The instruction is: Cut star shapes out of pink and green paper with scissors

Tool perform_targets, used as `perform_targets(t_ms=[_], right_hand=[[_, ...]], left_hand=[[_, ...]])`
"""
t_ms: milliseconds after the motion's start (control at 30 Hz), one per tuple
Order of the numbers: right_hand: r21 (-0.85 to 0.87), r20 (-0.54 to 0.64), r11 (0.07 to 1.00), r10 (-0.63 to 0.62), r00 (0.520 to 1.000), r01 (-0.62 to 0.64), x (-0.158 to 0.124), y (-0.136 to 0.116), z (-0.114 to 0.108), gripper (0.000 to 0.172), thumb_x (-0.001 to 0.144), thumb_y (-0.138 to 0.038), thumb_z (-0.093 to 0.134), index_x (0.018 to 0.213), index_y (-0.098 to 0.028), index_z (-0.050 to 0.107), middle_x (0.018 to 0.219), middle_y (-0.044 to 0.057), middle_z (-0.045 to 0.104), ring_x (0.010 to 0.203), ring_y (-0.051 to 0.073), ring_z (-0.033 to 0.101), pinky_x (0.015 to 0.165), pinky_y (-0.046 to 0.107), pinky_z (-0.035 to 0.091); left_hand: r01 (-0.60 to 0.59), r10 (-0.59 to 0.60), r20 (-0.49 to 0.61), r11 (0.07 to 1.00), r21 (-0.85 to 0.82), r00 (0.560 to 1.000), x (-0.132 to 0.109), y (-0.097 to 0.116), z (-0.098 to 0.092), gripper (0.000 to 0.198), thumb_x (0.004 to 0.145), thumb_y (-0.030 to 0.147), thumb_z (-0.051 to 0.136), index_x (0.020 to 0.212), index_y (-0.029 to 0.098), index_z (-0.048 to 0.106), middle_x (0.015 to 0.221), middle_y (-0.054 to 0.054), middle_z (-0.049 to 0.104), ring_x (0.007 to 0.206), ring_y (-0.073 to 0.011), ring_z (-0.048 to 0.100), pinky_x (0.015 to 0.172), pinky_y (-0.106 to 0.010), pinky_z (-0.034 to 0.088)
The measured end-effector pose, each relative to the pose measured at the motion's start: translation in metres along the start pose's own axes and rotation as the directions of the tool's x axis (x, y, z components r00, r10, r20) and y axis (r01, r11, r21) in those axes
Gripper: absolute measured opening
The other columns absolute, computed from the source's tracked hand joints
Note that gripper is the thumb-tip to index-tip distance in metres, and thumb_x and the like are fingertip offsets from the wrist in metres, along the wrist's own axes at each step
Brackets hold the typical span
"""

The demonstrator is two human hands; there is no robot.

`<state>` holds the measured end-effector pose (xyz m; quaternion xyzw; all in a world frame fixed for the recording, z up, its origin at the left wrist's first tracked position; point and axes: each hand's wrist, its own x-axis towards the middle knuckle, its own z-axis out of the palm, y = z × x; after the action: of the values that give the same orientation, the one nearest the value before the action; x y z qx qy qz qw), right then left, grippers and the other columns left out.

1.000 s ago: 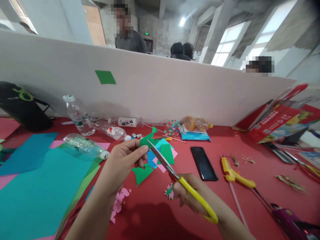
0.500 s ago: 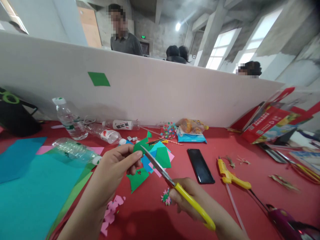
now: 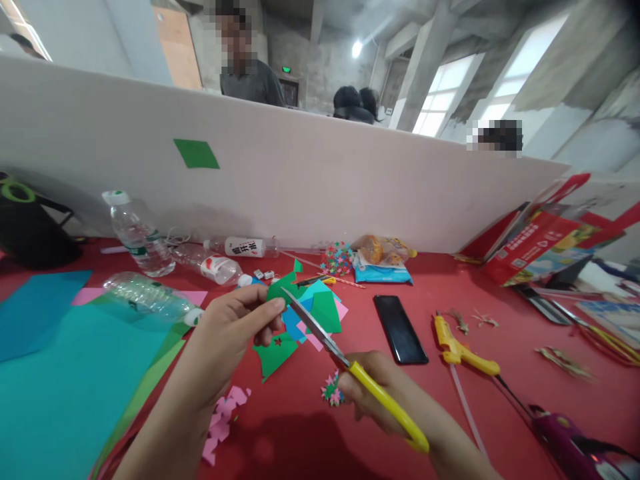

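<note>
My left hand (image 3: pixel 245 323) pinches a piece of green paper (image 3: pixel 280 288) between thumb and fingers. In my right hand (image 3: pixel 373 387) are scissors (image 3: pixel 320 333) with yellow handles, their blade tips lying at the edge of that paper. Whether the blades are parted is hard to make out. Beneath, on the red table, are a green scrap (image 3: pixel 275 357) with a star-shaped hole and several blue, pink and green paper pieces (image 3: pixel 327 313). A small heap of paper stars (image 3: pixel 332 390) lies beside my right hand, and pink scraps (image 3: pixel 223 423) lie near my left forearm.
Plastic bottles (image 3: pixel 143 243) stand and lie at the back left, by large teal paper (image 3: pixel 75 400). A phone (image 3: pixel 401 330), a yellow glue gun (image 3: pixel 460 350) and its cord are on the right. A white partition (image 3: pixel 300 180) runs behind, with people beyond it.
The view has shifted very slightly. Both hands, the green paper and the scissors keep nearly the same positions.
</note>
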<state>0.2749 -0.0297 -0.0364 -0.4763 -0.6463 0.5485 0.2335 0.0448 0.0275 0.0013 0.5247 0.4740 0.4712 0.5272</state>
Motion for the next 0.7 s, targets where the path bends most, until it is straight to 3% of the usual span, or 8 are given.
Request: perform_targets(t_ms=[433,700], right_hand=[[0.028,-0.013,0.999,0.022,1.0,-0.022,0.0014,-0.0047,0.0033,0.064,0.079,-0.083,0.049,0.071,-0.019,0.047,0.057,-0.005,0.048,0.042,0.006,0.037,0.04,0.019,0.028],[0.022,-0.015,0.999,0.027,1.0,-0.026,0.0021,-0.0004,0.0,0.058,0.084,-0.075,0.052,0.072,-0.018,0.05,0.057,-0.006,0.048,0.046,0.006,0.04,0.043,0.018,0.03]], left_hand=[[-0.015,0.015,0.005,1.0,-0.016,1.0,-0.0011,0.0048,0.0038,0.022,0.077,0.03,0.071,0.06,0.019,0.061,0.054,0.005,0.061,0.046,-0.0057,0.05,0.046,-0.017,0.039],[-0.045,0.045,-0.004,0.999,0.03,0.999,-0.0026,0.0091,0.001,0.021,0.073,0.034,0.073,0.06,0.019,0.064,0.054,0.003,0.061,0.048,-0.0077,0.053,0.047,-0.018,0.043]])
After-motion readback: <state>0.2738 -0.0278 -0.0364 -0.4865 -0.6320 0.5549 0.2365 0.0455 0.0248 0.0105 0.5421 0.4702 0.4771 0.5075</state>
